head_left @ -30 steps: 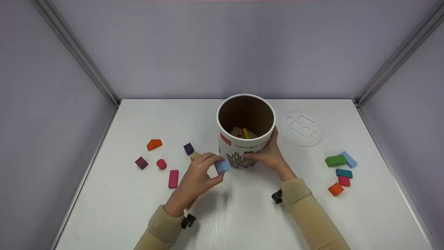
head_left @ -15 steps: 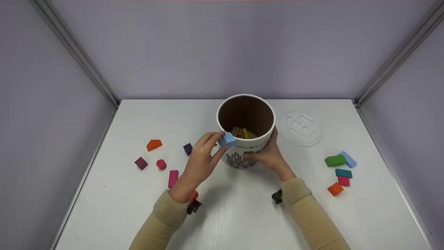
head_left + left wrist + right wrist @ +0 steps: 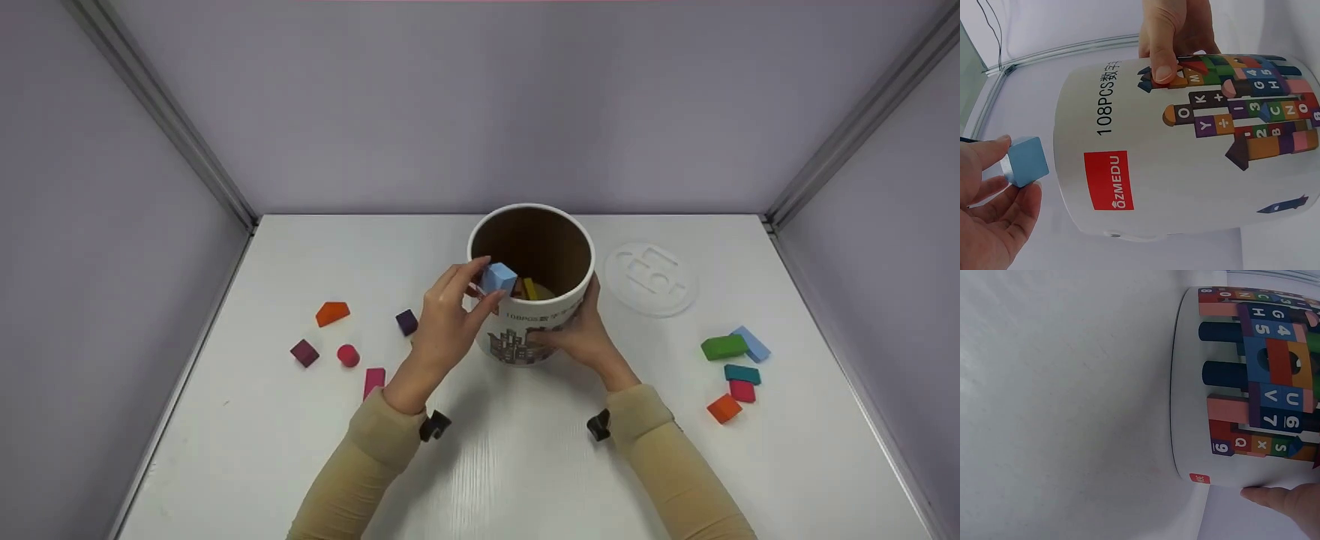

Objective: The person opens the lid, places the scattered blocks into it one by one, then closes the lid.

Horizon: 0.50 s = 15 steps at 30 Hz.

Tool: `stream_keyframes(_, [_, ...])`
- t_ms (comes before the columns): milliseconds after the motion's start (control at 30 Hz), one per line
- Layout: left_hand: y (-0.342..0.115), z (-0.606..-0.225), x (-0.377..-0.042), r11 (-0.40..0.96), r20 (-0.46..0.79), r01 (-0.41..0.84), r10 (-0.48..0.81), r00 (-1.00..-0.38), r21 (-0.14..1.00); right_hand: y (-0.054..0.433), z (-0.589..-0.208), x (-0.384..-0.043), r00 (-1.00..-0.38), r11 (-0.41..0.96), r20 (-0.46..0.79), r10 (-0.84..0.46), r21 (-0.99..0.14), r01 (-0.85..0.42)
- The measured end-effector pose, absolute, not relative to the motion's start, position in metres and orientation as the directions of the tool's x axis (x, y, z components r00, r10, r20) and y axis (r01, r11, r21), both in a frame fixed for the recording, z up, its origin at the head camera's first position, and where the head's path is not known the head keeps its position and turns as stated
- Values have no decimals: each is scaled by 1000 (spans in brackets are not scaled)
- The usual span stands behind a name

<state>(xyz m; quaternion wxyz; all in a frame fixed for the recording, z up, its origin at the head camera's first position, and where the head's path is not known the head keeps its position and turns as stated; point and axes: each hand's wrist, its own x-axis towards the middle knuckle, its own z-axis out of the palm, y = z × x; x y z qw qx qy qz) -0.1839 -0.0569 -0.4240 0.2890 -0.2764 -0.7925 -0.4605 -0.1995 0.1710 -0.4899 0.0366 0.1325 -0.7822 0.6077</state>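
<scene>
Enclosed work booth (image 3: 480,105), grey walls (image 3: 97,247), metal framing (image 3: 172,112), white tabletop (image 3: 525,465)

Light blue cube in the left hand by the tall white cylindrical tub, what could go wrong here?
The left hand pinches the light blue cube near the rim of the white tub; it might clip that rim or slip and drop outside. The right hand grips the tub's side; if that hold loosens, a bump could perhaps shift the tub.
</scene>
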Motion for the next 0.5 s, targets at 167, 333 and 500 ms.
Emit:
stream_keyframes(167, [-52,-421,-196,436,707,690,154,-690,578,171,-490,-200,-964,242,212,-162,-938,-247])
stream_keyframes(333, [-48,-422,-207,472,686,657,140,-714,588,172,-491,-200,-962,249,218,-162,-935,-253])
stream_keyframes(500, [-46,-424,-211,513,671,642,161,-724,570,172,-491,-199,-962,246,219,-160,-935,-254])
